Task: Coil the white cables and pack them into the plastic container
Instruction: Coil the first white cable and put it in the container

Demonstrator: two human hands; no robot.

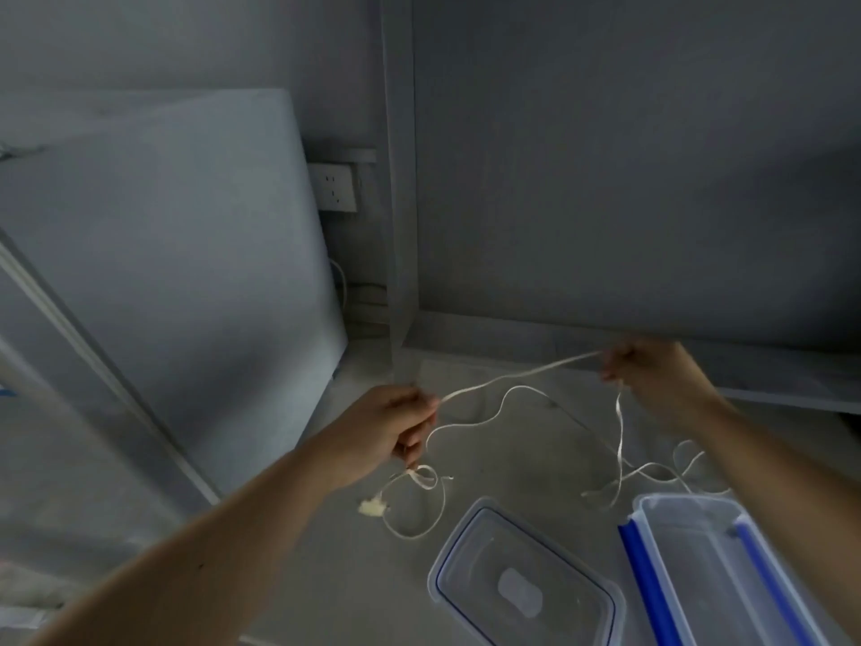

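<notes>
Left hand (396,428) and right hand (645,370) each pinch the white cable (517,377); loose loops trailing on the desk (512,459) could knot or snag the plastic container (727,571).

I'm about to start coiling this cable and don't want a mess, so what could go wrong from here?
1. The white cable stretched between the left hand and right hand has slack loops on the floor crossing each other; pulling could knot them.
2. The plug end trails loose and may snag.
3. The open plastic container and its lid lie close by, so a swinging loop might catch them.
</notes>
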